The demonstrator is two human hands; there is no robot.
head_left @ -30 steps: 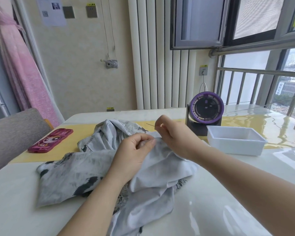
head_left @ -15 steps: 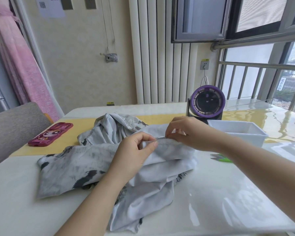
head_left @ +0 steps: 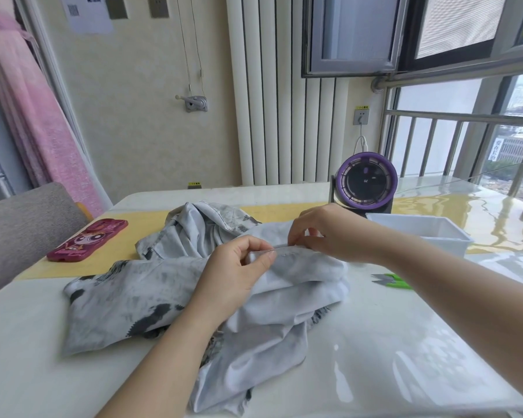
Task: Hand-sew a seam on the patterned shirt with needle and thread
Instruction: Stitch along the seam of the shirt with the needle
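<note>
Both hands meet at the folded seam of the patterned shirt [head_left: 127, 297], which lies crumpled on the table [head_left: 375, 342]. My left hand [head_left: 233, 276] pinches the fold in its grip, unchanged. My right hand [head_left: 329, 233], raised one second ago, has come down to the seam edge, its grip pinching the needle [head_left: 281, 245].
</note>
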